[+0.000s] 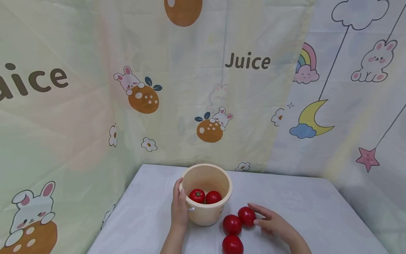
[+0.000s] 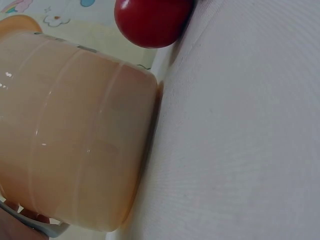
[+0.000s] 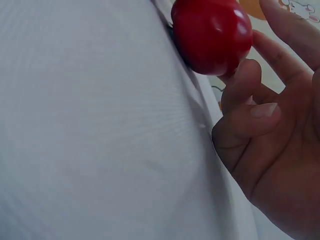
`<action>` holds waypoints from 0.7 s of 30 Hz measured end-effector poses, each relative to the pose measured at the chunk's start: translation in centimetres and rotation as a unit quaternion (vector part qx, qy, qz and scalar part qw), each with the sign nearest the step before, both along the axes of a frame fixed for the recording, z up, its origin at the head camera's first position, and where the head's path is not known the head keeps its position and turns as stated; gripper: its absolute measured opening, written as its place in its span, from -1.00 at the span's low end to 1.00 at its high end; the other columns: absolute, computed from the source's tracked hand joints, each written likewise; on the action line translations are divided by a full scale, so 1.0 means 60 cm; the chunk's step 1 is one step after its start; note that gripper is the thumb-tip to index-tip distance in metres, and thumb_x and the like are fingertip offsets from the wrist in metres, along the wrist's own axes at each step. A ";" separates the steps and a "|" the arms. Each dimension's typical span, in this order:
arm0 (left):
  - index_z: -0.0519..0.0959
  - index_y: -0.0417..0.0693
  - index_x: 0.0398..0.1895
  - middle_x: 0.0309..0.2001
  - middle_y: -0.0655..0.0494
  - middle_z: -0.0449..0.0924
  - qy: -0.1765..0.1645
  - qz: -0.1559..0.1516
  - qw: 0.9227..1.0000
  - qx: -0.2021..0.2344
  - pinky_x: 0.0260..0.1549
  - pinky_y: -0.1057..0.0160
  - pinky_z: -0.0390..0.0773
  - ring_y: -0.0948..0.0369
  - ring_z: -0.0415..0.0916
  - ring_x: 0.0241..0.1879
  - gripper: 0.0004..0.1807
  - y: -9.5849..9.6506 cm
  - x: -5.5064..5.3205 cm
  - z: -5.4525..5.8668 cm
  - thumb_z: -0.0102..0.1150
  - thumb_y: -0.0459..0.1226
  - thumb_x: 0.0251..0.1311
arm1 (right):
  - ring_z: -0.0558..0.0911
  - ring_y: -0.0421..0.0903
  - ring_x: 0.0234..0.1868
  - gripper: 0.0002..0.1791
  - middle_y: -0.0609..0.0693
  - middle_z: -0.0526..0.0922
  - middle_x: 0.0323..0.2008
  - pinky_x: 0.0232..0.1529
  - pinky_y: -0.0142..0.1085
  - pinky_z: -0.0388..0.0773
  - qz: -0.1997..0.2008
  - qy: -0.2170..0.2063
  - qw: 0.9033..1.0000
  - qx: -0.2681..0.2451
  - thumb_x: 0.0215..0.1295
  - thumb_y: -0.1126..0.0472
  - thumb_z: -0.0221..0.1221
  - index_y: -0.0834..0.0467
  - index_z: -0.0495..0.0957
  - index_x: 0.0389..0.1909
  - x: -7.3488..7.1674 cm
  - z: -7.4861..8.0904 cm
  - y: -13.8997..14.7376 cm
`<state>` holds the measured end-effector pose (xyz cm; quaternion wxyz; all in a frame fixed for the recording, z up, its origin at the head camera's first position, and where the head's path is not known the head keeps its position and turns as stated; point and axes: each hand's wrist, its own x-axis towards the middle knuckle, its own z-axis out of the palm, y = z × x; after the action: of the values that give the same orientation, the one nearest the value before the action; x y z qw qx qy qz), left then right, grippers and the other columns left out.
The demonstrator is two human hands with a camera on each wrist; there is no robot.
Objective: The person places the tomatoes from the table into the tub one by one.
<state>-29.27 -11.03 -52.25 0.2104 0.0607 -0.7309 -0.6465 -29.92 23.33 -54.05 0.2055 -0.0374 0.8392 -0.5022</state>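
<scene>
A cream bucket stands upright on the table, and two red tomatoes lie inside it. My left hand holds the bucket's left side, its fingertips and thumb up at the rim. The left wrist view shows the bucket wall close up, with a few fingers behind the grey handle. Three more tomatoes lie right of the bucket. My right hand is at the farthest one, index finger and thumb spread at its right side. In the right wrist view the fingertips reach this tomato.
The other two loose tomatoes, a middle one and a near one, sit close together in front of the bucket. A white cloth covers the table. Printed curtains hang right behind its back edge and along both sides.
</scene>
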 end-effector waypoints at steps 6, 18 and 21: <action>0.12 0.64 0.26 0.27 0.44 0.25 0.005 0.000 1.000 -0.001 0.10 -0.20 0.36 0.18 0.26 0.28 -0.58 0.001 0.000 0.000 -0.34 0.08 0.33 | 0.43 -0.07 -0.63 -0.20 0.14 0.30 0.25 -0.50 -0.36 0.47 -0.003 0.002 1.000 0.013 -0.09 -0.22 0.27 -0.29 0.25 0.27 -0.003 -0.012 -0.004; 0.11 0.66 0.26 0.27 0.44 0.24 0.002 -0.006 1.000 0.004 0.10 -0.20 0.36 0.18 0.25 0.29 -0.58 0.001 0.001 0.002 -0.35 0.10 0.32 | 0.44 -0.08 -0.67 -0.30 0.18 0.37 0.20 -0.61 -0.34 0.45 -0.019 0.017 1.000 0.018 -0.08 -0.18 0.27 -0.32 0.34 0.20 -0.009 -0.026 -0.007; 0.11 0.66 0.26 0.28 0.44 0.24 -0.001 -0.006 1.000 0.003 0.10 -0.20 0.37 0.18 0.24 0.29 -0.57 0.000 0.002 0.003 -0.34 0.10 0.32 | 0.44 -0.08 -0.67 -0.31 0.17 0.37 0.20 -0.62 -0.35 0.45 -0.024 0.020 0.999 0.023 -0.09 -0.19 0.28 -0.34 0.35 0.18 -0.009 -0.027 -0.007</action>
<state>-29.15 -11.00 -52.06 0.2062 0.0575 -0.7296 -0.6495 -30.47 22.90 -55.68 0.1780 -0.0227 0.8551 -0.4865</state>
